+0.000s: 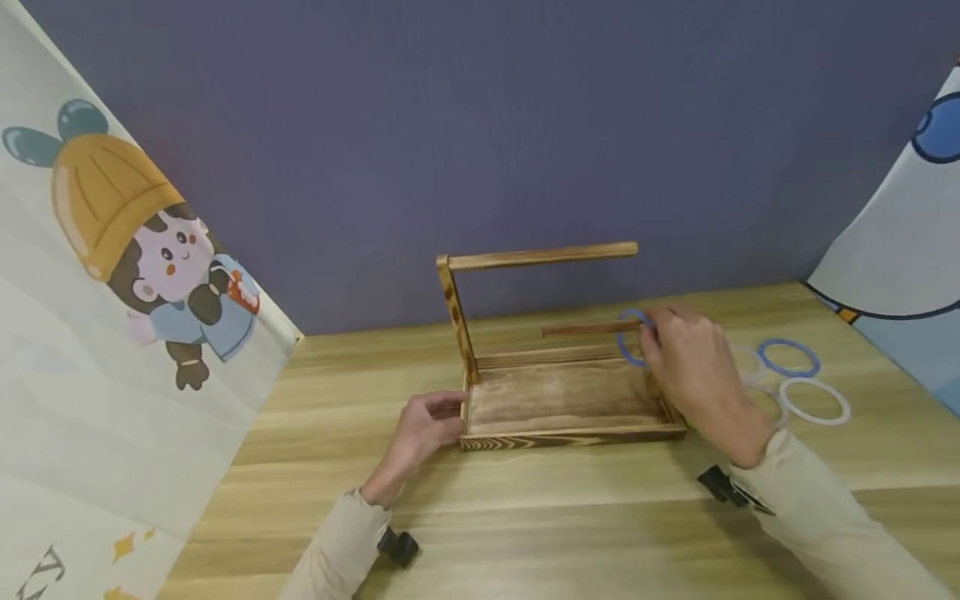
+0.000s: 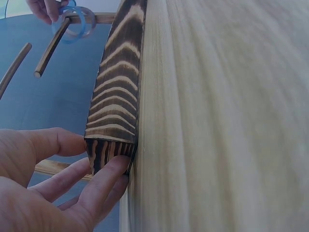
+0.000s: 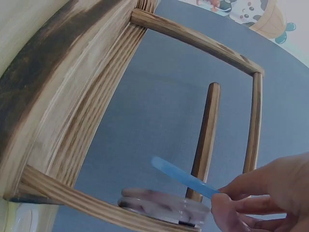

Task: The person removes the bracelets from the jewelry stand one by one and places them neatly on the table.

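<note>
A wooden rack [image 1: 573, 439] has a tray base and two horizontal rods on posts. My left hand [image 1: 426, 429] holds the left end of the rack's front rail [image 2: 118, 96], thumb and bent fingers at its corner. At the rack's right side, my right hand [image 1: 693, 362] pinches a blue ring [image 3: 181, 175] between thumb and fingers. The ring appears to encircle the lower rod [image 1: 573, 329], near its post. A pale, translucent ring or rings [image 3: 161, 205] hang further in on that rod. The upper rod [image 1: 543, 256] carries no ring in the head view.
Right of the rack, another blue ring [image 1: 789, 357] and a white ring [image 1: 814, 402] lie on the wood-grain table [image 1: 540, 517]. More pale rings [image 1: 747, 364] are partly behind my right hand. A dark backdrop [image 1: 480, 150] stands behind, with printed cloths at both sides.
</note>
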`<state>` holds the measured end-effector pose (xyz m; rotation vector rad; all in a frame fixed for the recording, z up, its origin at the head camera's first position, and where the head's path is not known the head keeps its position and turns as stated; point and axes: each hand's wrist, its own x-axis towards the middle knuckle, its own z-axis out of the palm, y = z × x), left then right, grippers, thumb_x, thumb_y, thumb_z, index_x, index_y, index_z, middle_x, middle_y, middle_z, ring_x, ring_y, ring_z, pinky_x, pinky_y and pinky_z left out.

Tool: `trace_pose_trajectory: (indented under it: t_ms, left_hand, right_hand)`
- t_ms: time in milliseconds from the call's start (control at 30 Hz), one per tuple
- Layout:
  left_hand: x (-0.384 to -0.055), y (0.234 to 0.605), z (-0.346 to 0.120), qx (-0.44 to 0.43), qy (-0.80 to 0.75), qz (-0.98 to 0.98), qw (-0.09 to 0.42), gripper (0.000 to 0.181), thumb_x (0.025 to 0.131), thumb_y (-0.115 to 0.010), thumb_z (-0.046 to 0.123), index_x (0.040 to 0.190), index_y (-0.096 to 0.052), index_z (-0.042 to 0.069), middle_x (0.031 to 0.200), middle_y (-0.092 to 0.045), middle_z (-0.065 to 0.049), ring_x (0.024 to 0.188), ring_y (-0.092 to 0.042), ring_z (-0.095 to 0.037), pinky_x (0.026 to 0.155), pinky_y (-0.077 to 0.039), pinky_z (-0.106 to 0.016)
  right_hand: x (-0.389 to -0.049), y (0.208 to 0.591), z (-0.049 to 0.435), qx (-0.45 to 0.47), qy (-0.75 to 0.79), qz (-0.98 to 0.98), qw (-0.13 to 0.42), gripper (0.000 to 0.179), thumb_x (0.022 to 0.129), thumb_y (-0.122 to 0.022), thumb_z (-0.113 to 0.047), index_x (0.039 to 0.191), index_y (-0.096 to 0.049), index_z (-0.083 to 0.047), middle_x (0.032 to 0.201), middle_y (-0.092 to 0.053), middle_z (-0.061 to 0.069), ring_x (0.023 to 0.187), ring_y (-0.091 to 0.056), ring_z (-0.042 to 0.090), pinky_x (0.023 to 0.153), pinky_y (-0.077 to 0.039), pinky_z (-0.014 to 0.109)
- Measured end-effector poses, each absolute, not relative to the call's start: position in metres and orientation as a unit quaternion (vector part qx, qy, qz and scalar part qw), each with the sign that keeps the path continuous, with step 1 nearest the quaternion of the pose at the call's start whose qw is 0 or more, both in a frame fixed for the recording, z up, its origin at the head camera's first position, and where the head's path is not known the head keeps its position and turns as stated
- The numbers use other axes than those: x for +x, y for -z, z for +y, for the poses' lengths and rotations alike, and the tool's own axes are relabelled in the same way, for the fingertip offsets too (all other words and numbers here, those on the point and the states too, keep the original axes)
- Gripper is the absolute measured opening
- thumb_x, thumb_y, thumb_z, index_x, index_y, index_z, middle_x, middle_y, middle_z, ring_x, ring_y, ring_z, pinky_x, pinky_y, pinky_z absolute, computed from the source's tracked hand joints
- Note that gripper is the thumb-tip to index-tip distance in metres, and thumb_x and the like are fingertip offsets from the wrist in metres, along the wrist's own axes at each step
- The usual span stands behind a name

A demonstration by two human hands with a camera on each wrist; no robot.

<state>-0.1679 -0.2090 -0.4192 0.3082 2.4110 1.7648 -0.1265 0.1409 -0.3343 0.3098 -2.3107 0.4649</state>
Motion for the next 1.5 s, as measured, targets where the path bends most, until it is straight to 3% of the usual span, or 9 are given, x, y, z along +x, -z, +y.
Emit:
trace_pose_trajectory:
  t_ms: [233,500,1000,1233,1500]
  left_hand:
    - [-0.180,0.406,-0.207,0.110,-0.592,0.797,0.058,0.044,0.079,-0.067,-0.006,0.123,-0.066,-0.005,0.123,-0.065,-0.024,0.114,-0.062,-0.038,0.089,-0.058,-0.038]
    - [-0.184,0.403,-0.210,0.104,-0.589,0.799,0.061,0.045,0.078,-0.066,-0.008,0.123,-0.066,-0.006,0.122,-0.066,-0.025,0.113,-0.063,-0.039,0.085,-0.059,-0.035]
    - [-0.179,0.411,-0.209,0.104,-0.588,0.800,0.064,0.044,0.078,-0.066,-0.009,0.122,-0.067,-0.005,0.120,-0.067,-0.023,0.110,-0.064,-0.037,0.084,-0.059,-0.034]
    - [-0.175,0.415,-0.209,0.100,-0.583,0.802,0.082,0.045,0.079,-0.065,-0.008,0.124,-0.065,-0.006,0.122,-0.065,-0.026,0.113,-0.062,-0.040,0.086,-0.058,-0.035]
    - [-0.158,0.394,-0.204,0.097,-0.585,0.800,0.086,0.045,0.079,-0.061,-0.011,0.124,-0.063,-0.011,0.122,-0.063,-0.031,0.114,-0.060,-0.046,0.084,-0.059,-0.036]
  right_hand:
    - [-0.133,0.320,0.134,0.134,-0.168,-0.892,0.397,0.007,0.088,-0.062,0.004,0.085,-0.066,0.009,0.067,-0.061,0.019,0.049,-0.052,0.024,0.038,-0.040,0.035]
    - [-0.138,0.311,0.118,0.133,-0.174,-0.886,0.409,0.012,0.089,-0.066,0.002,0.096,-0.070,0.011,0.087,-0.069,0.027,0.069,-0.067,0.039,0.051,-0.054,0.050]
    - [-0.149,0.320,0.085,0.129,-0.190,-0.892,0.389,0.013,0.091,-0.067,-0.002,0.097,-0.071,0.009,0.088,-0.070,0.024,0.076,-0.068,0.037,0.063,-0.055,0.053]
    - [-0.149,0.329,0.071,0.143,-0.207,-0.896,0.366,0.015,0.093,-0.067,-0.002,0.101,-0.070,0.010,0.090,-0.068,0.024,0.074,-0.068,0.034,0.059,-0.058,0.045]
    - [-0.151,0.338,0.064,0.163,-0.231,-0.879,0.385,0.014,0.093,-0.068,-0.005,0.099,-0.071,0.007,0.087,-0.068,0.021,0.068,-0.067,0.029,0.054,-0.057,0.039]
